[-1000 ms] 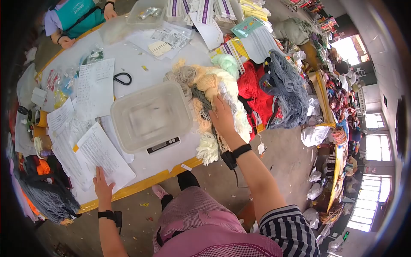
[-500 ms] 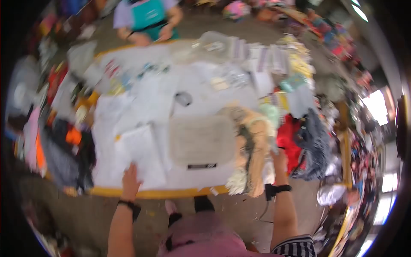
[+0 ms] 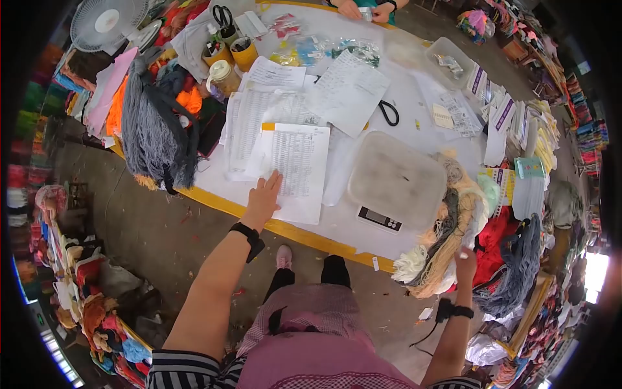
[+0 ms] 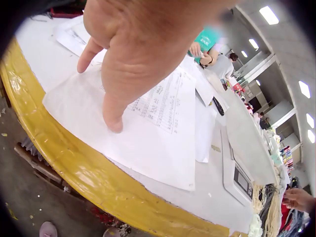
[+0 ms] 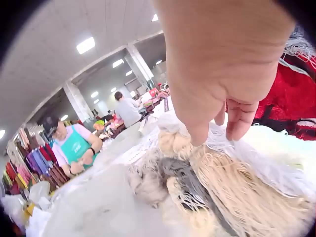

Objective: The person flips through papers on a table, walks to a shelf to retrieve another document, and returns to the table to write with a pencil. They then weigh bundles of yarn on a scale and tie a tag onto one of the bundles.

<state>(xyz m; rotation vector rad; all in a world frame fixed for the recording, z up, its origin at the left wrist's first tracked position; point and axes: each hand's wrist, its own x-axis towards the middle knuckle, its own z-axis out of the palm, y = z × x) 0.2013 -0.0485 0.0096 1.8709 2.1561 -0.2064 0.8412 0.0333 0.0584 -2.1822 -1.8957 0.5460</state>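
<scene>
In the head view my left hand (image 3: 262, 202) rests with extended fingers on a printed sheet (image 3: 295, 172) near the table's front edge. The left wrist view shows its thumb and a finger on the paper (image 4: 163, 153). On the right, my right hand (image 3: 465, 266) is at the outer side of the yarn skeins, with a bit of white at its fingertips. In the right wrist view my right hand (image 5: 227, 74) has its fingers curled down at white yarn (image 5: 261, 163), beside beige yarn (image 5: 232, 187) and dark grey yarn (image 5: 185, 173); the fingertips are partly hidden.
A translucent tub (image 3: 398, 175) stands on a scale (image 3: 380, 219) between the hands. Red yarn (image 3: 495, 243) and blue-grey yarn (image 3: 518, 266) lie at the right. Black-handled scissors (image 3: 389, 113) lie behind the tub. Another person (image 5: 74, 145) stands across the table.
The head view has swung toward the left side of the table. My right hand has moved from on top of the skeins to their outer side; my left hand stays on the paper.
</scene>
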